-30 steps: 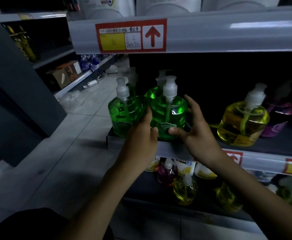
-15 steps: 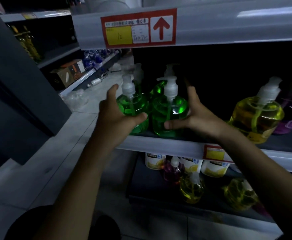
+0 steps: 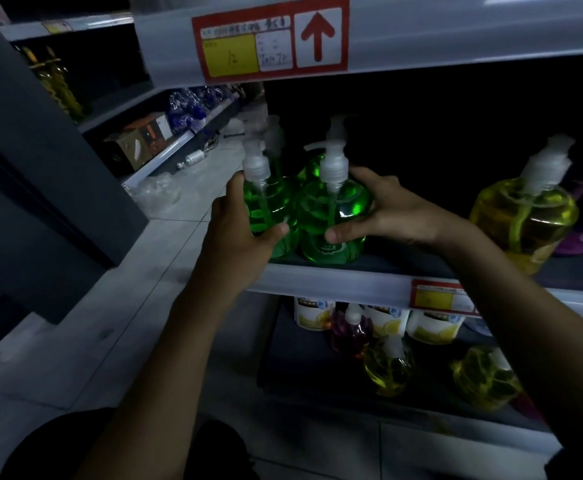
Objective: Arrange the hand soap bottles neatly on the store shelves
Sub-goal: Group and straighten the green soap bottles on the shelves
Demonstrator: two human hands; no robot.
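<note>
Dim store shelf (image 3: 335, 282) holds 2 green soap bottles (image 3: 331, 216) at its front edge. Your left hand (image 3: 241, 233) and right hand (image 3: 387, 213) each wrap fingers around 1. Next, nudge them straight, side by side.

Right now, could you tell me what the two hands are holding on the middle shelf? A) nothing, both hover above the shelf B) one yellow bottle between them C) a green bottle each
C: the left hand wraps one green bottle and the right hand grips the other green bottle beside it.
</note>
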